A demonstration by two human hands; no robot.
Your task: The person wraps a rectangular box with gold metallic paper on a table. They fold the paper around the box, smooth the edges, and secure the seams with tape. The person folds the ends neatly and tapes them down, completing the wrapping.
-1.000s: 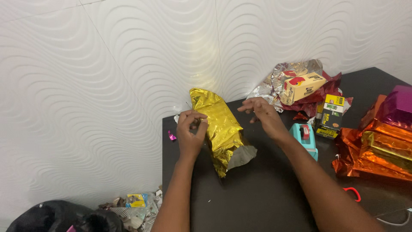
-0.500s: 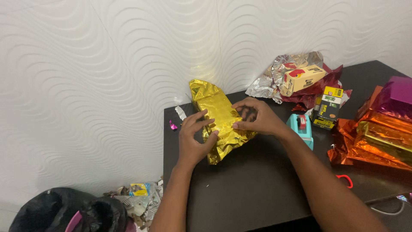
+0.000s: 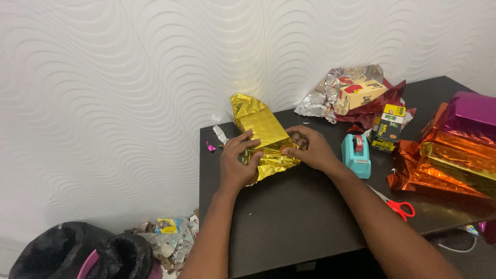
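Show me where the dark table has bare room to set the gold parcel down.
The widest bare patch of table is its near middle, bordered by both forearms, the gold parcel and the scissors. A narrow strip lies left of the left hand. The right side is crowded: tape dispenser, small boxes, stacked foil parcels.

Dark, near-black table under my arms, pushed into a corner of white wavy wall. On it, far left edge: a small pink foil scrap and a white paper scrap. Centre back: the gold foil parcel, lying flat, my left hand and right hand pressed onto its near end. Just right of that, a teal tape dispenser. Back of table: crumpled silver and red foil with a cream carton on top; a yellow-and-black box beside it. Right side: orange foil parcels, a magenta one stacked on top. Near edge: red-handled scissors.
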